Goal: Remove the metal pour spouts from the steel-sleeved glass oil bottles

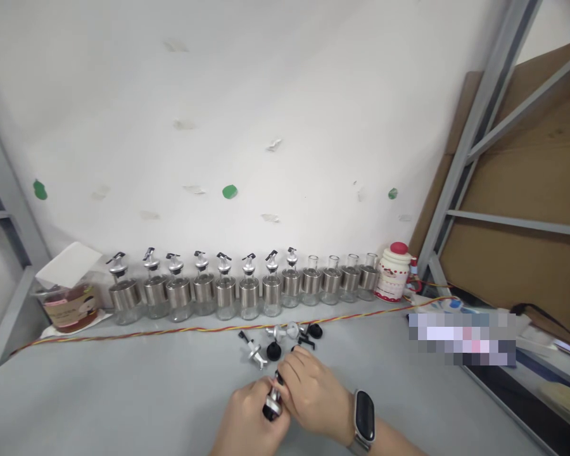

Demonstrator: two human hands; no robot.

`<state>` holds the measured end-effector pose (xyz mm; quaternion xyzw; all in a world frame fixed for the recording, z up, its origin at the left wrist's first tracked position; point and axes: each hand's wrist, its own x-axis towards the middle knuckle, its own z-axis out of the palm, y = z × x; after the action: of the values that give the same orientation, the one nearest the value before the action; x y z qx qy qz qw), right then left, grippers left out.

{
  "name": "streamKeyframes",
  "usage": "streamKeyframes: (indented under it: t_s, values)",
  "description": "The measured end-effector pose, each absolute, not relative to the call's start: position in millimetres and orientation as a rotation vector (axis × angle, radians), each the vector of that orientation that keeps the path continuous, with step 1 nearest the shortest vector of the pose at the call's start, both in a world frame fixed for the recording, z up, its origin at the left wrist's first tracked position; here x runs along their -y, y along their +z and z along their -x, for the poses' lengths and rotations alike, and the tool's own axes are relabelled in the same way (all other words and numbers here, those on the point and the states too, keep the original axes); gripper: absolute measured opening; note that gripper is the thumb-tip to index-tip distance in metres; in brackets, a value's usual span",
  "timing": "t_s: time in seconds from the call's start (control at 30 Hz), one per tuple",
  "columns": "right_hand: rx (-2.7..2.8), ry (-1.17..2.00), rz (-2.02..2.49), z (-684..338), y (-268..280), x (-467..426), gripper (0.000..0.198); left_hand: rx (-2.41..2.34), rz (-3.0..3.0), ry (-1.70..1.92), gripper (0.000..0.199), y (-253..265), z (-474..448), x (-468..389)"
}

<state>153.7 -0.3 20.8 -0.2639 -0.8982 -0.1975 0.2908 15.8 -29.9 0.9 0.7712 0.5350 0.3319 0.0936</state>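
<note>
My left hand (254,415) is closed around a silver and black bottle pourer (274,400), low in the middle of the view. Pressed against the pourer's upper end are the curled fingers of my right hand (313,389), which wears a smartwatch at the wrist. Just beyond my hands lie loose pourer parts: a silver spout (254,351), a round black stopper (273,351), more silver pieces (285,331), a black lever (306,342) and another black stopper (315,330). My fingers hide part of the held pourer.
Along the wall stands a row of glass bottles with steel sleeves; several carry pourers (224,263), while those at right have bare necks (333,261). A twisted cord (194,329) crosses the table. A white jar (392,275) and an amber container (71,310) flank the row.
</note>
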Motion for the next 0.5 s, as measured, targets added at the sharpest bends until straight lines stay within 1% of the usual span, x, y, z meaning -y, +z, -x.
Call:
streamKeyframes:
  t_s: [0.13,0.23,0.37,0.5]
  values:
    - [2.375,-0.493,0.715,-152.5,22.5,1.4,0.033,-1.604,-2.286,0.971,0.013,2.4,-16.7,30.1]
    - [2.371,-0.409,0.767,-152.0,23.8,1.8,0.031,-1.636,-2.237,0.969,0.015,3.5,-17.0,29.3]
    - [2.392,-0.178,0.875,-152.3,25.6,2.5,0.02,-1.67,-2.205,0.896,0.01,4.6,-14.5,28.2]
    - [2.4,0.049,1.006,-152.3,25.9,3.0,0.012,-1.683,-2.161,0.821,0.01,6.5,-13.3,28.9]
